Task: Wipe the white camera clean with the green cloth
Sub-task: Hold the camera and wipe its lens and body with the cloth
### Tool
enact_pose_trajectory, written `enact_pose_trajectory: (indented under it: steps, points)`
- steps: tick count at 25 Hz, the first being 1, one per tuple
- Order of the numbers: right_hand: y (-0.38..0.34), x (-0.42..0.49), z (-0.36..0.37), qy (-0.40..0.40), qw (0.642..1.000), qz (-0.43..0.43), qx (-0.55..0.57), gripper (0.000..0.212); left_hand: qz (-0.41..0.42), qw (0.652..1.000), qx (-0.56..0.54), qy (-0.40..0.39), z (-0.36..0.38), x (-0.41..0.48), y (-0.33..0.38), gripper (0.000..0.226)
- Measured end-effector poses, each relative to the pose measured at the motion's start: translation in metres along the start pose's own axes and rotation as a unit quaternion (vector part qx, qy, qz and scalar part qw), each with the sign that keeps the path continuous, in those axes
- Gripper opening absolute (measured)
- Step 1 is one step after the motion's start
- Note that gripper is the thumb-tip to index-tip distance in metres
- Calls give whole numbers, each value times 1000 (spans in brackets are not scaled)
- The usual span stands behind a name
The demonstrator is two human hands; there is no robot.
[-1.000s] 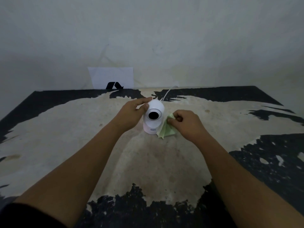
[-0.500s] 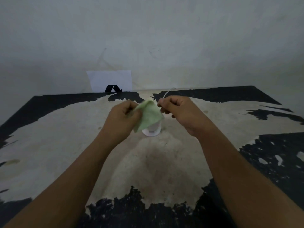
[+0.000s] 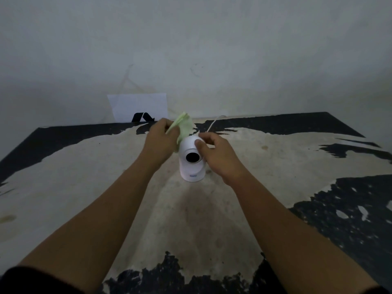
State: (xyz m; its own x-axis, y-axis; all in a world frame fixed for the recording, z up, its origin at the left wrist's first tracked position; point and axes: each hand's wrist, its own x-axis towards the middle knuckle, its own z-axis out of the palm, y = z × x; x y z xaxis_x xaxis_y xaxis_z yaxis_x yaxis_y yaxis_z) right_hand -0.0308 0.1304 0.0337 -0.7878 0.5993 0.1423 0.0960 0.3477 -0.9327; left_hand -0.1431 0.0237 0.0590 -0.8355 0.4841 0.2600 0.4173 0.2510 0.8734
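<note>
Head view: left hand (image 3: pixel 161 141) presses green cloth (image 3: pixel 184 128) against white camera (image 3: pixel 192 159).

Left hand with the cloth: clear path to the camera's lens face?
Probably yes. The left hand holds the green cloth against the white camera's upper left side; the lens faces front uncovered. The right hand grips only the right side.

Left hand (image 3: pixel 161 141) covers the lower part of the crumpled pale green cloth (image 3: pixel 184 126); whether cloth touches the domed white plastic camera (image 3: pixel 192 160) cannot be told. Right hand (image 3: pixel 218 154) hides the camera's right side. Small blue marking on its base too tiny to read (a blur). Thin white cable (image 3: pixel 212 124) vanishes behind the right hand. Both forearms cut off by the bottom edge.
</note>
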Motion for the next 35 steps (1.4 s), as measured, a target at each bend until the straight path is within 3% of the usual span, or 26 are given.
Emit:
enact_pose_trajectory:
  steps: [2, 7, 10, 14, 17, 21, 26, 32, 35]
  points:
    - [2, 1, 0, 0, 1000, -1, 1, 33, 23, 1000, 0, -22, 4, -2, -3, 13]
    - [8, 3, 1, -3, 1000, -2, 21, 31, 104, 994, -10, 19, -8, -23, 1, 9]
    - [10, 5, 2, -1, 1000, -3, 31, 30, 119, 992, 11, -48, -16, -38, 1, 20]
    - [11, 6, 1, -4, 999, -2, 37, 29, 68, 989, 57, -120, -14, -44, 0, 9]
    - [12, 7, 0, -12, 999, 11, 46, 30, 85, 978, 122, -149, -9, -39, -2, 7]
    - [14, 10, -1, -12, 997, 23, 69, 29, 108, 975, 151, -124, -8, -30, -14, 13]
    - [14, 11, -6, -36, 993, 46, 104, 29, 37, 991, 24, -124, -1, -23, -15, 32]
    - [18, 13, -7, -34, 992, 41, 118, 27, 65, 996, 51, -17, 31, -34, -21, 55]
    - [20, 13, -6, -26, 994, 24, 99, 27, 67, 996, 60, -17, 33, -39, -23, 67]
